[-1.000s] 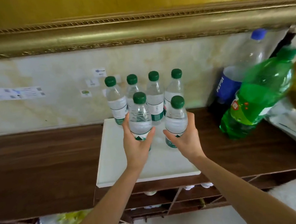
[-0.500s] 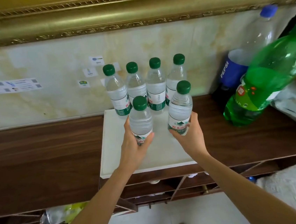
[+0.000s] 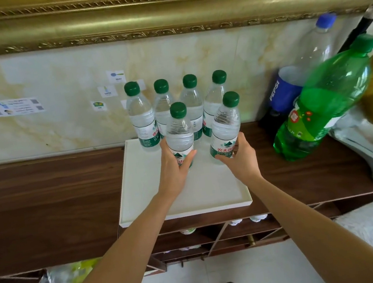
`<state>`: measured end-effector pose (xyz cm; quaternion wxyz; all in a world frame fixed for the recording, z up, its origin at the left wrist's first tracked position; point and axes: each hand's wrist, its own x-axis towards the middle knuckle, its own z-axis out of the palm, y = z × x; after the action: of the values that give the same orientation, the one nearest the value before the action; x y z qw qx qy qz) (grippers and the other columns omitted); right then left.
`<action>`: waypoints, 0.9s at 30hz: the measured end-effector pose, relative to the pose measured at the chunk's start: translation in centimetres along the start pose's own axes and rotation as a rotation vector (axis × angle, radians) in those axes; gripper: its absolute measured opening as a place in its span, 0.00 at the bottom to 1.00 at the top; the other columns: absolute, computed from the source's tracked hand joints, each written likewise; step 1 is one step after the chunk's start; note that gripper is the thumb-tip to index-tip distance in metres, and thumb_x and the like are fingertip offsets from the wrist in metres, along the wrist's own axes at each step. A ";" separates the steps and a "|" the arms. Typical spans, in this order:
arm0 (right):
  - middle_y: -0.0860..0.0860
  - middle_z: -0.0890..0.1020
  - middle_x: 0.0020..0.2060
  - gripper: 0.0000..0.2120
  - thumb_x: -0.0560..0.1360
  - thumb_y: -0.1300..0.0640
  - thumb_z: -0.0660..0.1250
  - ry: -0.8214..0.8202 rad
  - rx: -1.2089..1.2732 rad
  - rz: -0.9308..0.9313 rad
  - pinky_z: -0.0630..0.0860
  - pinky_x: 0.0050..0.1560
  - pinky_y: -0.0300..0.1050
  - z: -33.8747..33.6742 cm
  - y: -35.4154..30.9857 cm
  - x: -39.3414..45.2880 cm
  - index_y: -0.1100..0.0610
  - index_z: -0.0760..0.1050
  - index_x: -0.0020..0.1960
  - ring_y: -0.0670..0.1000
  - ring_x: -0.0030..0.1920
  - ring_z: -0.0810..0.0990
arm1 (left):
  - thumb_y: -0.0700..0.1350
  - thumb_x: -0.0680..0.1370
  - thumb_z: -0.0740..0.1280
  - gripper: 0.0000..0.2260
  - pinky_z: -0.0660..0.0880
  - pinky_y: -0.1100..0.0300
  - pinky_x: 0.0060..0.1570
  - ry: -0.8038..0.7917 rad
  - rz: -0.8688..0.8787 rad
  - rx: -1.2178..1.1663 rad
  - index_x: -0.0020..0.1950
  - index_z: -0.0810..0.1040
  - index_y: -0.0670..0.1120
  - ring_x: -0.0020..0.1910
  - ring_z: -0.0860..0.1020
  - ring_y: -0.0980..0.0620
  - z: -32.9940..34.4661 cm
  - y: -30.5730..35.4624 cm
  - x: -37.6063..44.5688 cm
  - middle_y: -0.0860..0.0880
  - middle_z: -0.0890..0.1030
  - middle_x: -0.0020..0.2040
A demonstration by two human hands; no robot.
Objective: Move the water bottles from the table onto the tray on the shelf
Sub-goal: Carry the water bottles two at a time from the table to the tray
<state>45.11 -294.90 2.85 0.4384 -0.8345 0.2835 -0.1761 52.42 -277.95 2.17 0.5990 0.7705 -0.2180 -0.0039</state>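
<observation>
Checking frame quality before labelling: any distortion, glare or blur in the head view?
Head view: strong wide-angle bending, the green soda bottle and Pepsi bottle lean inward at right; the gilt frame shows soft sheen and mild blur; the water bottles held by the left hand and right hand over the white tray are sharp.

The left hand [image 3: 174, 165] covers the lower label of its water bottle [image 3: 179, 133], and the base behind the palm is out of sight, so contact with the tray [image 3: 140, 192] can't be judged. Same story on the right: the right hand [image 3: 240, 158] masks the foot of the second bottle [image 3: 225, 128]. The back row of bottles [image 3: 178, 110] is partly screened. The wall stickers [image 3: 4, 107] are too blurred to read. The green soda bottle [image 3: 328, 101] smears at the wide-angle edge.
</observation>
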 end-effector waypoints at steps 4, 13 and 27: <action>0.52 0.81 0.55 0.29 0.65 0.54 0.78 -0.030 0.013 0.016 0.78 0.53 0.49 -0.5 -0.4 1.4 0.53 0.68 0.61 0.52 0.53 0.79 | 0.48 0.75 0.71 0.32 0.68 0.54 0.69 -0.016 -0.013 0.027 0.74 0.57 0.47 0.69 0.70 0.52 1.1 0.5 1.2 0.48 0.70 0.70; 0.51 0.81 0.56 0.31 0.65 0.54 0.78 -0.072 0.006 -0.003 0.76 0.53 0.45 -1.0 -0.2 2.4 0.54 0.68 0.63 0.49 0.53 0.78 | 0.40 0.73 0.72 0.37 0.69 0.47 0.69 -0.218 -0.047 0.142 0.75 0.56 0.52 0.71 0.68 0.54 0.1 -1.7 1.3 0.53 0.67 0.73; 0.51 0.80 0.56 0.30 0.66 0.53 0.77 -0.064 0.002 0.004 0.76 0.51 0.45 -1.0 -0.3 2.3 0.54 0.68 0.63 0.51 0.53 0.79 | 0.36 0.75 0.71 0.37 0.65 0.51 0.72 -0.191 -0.083 0.095 0.77 0.55 0.48 0.72 0.67 0.50 1.5 -1.2 1.8 0.51 0.66 0.74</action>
<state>46.42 -296.87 3.73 0.4484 -0.8386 0.2709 -0.1490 54.03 -279.72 1.13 0.5374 0.8027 -0.2419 -0.0918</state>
